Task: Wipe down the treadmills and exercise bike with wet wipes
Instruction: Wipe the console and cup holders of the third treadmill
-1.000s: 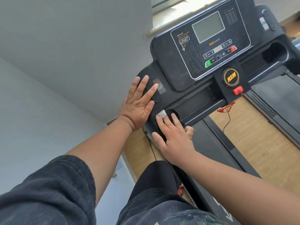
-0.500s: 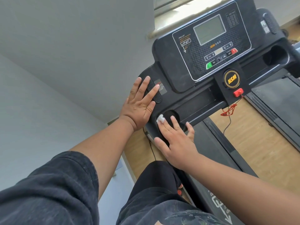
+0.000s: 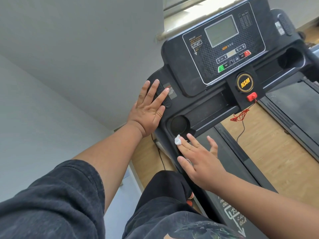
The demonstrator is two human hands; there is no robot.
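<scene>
Bright window daylight, wide-angle edge distortion

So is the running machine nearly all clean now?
Not nearly. The right hand presses a small white wet wipe on the near edge of the treadmill console, just below the round cup holder. The left hand rests flat on the left handle pad. Nothing looks finished: the screen panel shows dusty smudges. The belt, the second treadmill at the right and the bike, which is out of view, are left.

The right hand (image 3: 200,161) has slid the wadded wet wipe (image 3: 177,140) nearward off the round cup holder (image 3: 178,125), which is now uncovered, onto the console's near edge.
</scene>
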